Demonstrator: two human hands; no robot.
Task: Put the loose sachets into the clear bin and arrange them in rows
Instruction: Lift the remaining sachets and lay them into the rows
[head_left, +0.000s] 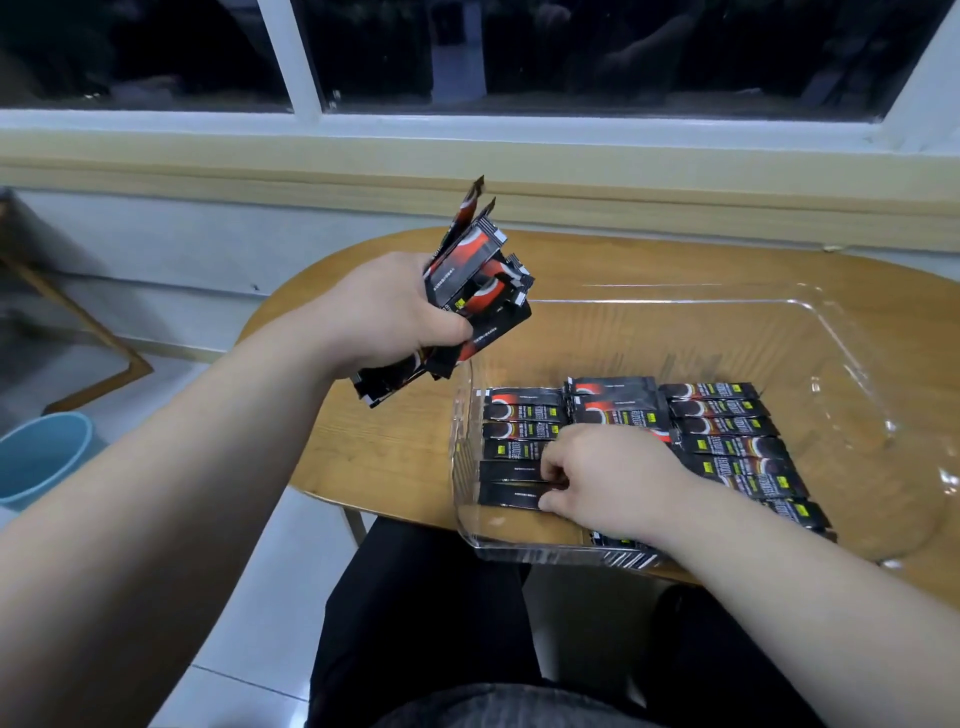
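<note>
A clear plastic bin (810, 332) sits on the wooden table (395, 447). Black sachets with red and white print lie flat inside it in three rows (727, 415). My left hand (384, 317) is raised left of the bin and grips a fanned bunch of several sachets (478, 280). My right hand (602, 473) is inside the bin over the middle row. Its fingers are curled and pinch the right end of a sachet (506, 493) at the near end of the left row.
A light blue bucket (41, 457) stands on the floor at the left. A wooden chair leg (88, 332) slants behind it. The window sill and wall run right behind the table. My dark-trousered legs are under the table's near edge.
</note>
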